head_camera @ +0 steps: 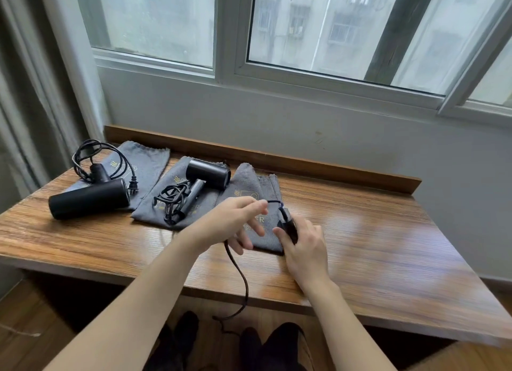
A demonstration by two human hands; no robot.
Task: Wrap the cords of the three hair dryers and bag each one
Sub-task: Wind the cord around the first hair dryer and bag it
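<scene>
I see third dryer (288,228) mostly hidden inside right grip (306,250); shape unclear. Left grip (235,224) motion-blurred, fingertips smeared. Cord (240,276) drops past bench (388,246) front edge, end lost in dark below. Gold print on right bag (249,188) partly covered, unreadable. Bench right end blurred, cut off by frame.

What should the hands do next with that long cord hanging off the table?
Probably pull up more of the cord and loop it again. The right hand grips a black piece over the third bag, the left hand guides the cord, and much of it hangs past the table edge.
</scene>
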